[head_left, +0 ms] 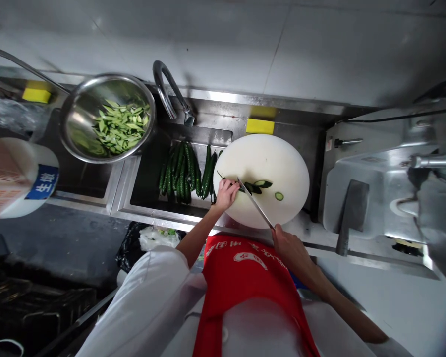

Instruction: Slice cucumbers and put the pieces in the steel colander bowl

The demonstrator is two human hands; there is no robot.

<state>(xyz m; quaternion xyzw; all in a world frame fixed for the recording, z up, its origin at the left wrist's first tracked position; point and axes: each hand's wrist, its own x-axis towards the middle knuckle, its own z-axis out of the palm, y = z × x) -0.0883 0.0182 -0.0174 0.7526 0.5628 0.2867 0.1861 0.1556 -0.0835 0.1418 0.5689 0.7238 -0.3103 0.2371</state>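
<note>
My right hand (pixel 283 241) grips the handle of a knife (pixel 257 207), whose blade slants across the white round cutting board (pixel 282 158). Curled fingers of my left hand (pixel 227 193) press down on a cucumber at the board's left side, close to the blade; most of that cucumber is hidden by the hand. Cut cucumber slices (pixel 262 184) lie just right of the knife, and one round slice (pixel 279 196) sits apart from them. Several whole cucumbers (pixel 182 171) lie in the sink left of the board.
A steel bowl (pixel 71 124) with cut green pieces stands left of the curved faucet (pixel 166 94). Behind the board is a yellow sponge (pixel 260 126). A cleaver (pixel 353 206) rests at the right beside metal equipment. A black bin bag (pixel 129 245) is below the sink.
</note>
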